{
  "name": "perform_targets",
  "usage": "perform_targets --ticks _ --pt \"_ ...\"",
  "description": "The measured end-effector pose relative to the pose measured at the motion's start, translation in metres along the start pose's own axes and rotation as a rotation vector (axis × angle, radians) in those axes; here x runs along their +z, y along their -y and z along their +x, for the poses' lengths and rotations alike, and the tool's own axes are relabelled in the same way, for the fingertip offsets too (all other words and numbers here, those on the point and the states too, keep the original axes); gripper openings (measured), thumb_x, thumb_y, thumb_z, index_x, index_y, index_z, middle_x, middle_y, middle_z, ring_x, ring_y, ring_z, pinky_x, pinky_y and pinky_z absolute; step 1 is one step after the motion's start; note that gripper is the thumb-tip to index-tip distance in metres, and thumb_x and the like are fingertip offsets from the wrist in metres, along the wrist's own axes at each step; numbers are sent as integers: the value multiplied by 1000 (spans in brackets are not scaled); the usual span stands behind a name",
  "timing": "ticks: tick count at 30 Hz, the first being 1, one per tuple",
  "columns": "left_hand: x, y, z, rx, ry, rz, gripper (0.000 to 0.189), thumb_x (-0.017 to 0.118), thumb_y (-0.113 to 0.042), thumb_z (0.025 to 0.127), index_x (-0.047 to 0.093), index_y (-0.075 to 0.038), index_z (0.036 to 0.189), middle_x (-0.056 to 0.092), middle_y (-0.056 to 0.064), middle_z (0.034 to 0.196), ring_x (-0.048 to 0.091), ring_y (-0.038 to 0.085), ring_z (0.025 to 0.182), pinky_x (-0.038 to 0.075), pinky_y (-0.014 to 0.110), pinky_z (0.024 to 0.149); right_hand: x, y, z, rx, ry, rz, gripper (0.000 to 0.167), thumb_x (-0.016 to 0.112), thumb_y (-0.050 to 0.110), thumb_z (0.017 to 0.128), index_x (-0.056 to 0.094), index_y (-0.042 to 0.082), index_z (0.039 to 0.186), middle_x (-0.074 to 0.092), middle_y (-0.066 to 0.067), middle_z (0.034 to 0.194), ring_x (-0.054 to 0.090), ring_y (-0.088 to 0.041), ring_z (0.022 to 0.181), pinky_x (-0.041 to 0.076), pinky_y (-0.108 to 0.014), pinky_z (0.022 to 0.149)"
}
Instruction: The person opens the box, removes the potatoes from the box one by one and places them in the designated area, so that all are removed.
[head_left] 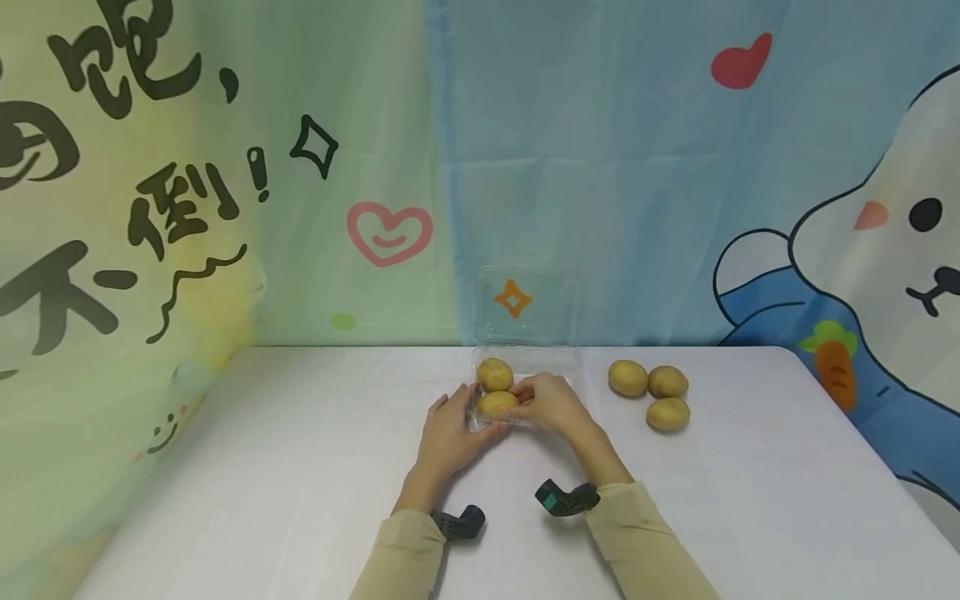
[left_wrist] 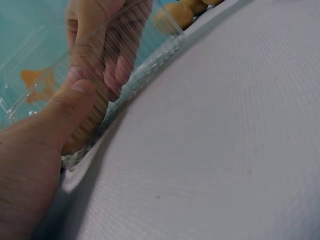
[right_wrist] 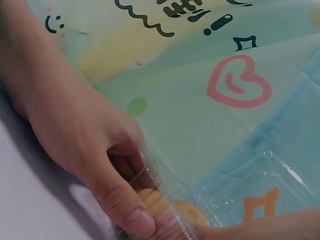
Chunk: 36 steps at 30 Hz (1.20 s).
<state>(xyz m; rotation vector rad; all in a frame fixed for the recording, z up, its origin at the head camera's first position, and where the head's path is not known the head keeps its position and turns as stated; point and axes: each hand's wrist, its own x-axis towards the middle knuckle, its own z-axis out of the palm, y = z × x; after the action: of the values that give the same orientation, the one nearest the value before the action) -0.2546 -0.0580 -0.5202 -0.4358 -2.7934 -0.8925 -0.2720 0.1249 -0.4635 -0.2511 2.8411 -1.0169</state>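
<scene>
A clear plastic clamshell box stands near the table's back edge, its transparent lid raised behind it. Inside, on the left, sit two yellow-brown potatoes, a rear potato and a front potato. My left hand grips the box's front left corner, thumb along the front wall and fingers at the left side. My right hand reaches into the box and holds the front potato at its right end with thumb and fingers. The left wrist view shows those right-hand fingers through the ribbed wall.
Three more potatoes lie grouped on the white table, to the right of the box. A printed cloth backdrop hangs right behind the table. Dark wrist devices are worn on both forearms.
</scene>
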Motion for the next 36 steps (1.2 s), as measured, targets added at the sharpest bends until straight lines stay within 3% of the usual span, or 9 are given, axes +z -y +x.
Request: perform_targets --ticks 5,10,21,29,32,36 --pt "1 -2 0 -2 12 1 82 63 -61 80 47 -7 139 53 12 139 47 27 132 25 43 118 -5 3 -5 10 1 -22 41 82 28 73 71 4 104 73 -5 98 68 -18 91 56 -33 81" --pt "-1 -4 0 2 12 15 80 64 -60 80 49 -7 137 54 11 138 46 26 133 26 43 117 -12 5 -7 -45 -2 -98 39 82 29 72 72 5 102 73 -4 94 67 -17 88 56 -33 79" --pt "-5 -2 -1 2 6 15 78 66 -58 79 51 -6 135 54 12 138 47 27 132 27 43 116 -24 3 -8 -59 0 -82 25 79 21 77 71 9 97 72 -3 91 66 -17 87 55 -34 79" --pt "-5 -1 -3 -3 7 5 77 65 -57 80 51 -6 136 53 13 139 46 28 132 26 43 117 -15 -1 -5 -91 25 -126 52 80 33 76 66 3 116 70 -11 101 66 -23 92 55 -38 80" --pt "-3 -1 -2 8 0 4 77 65 -57 80 51 -6 135 54 13 138 47 28 132 27 43 117 -11 0 -5 -62 9 -121 57 79 38 75 66 2 117 70 -12 104 64 -22 92 54 -38 79" --pt "-1 -2 -1 14 -1 5 77 65 -58 80 51 -6 136 54 13 138 47 28 132 27 43 117 -6 0 -5 -3 -15 -135 61 76 46 76 67 0 116 70 -12 105 61 -18 83 49 -31 66"
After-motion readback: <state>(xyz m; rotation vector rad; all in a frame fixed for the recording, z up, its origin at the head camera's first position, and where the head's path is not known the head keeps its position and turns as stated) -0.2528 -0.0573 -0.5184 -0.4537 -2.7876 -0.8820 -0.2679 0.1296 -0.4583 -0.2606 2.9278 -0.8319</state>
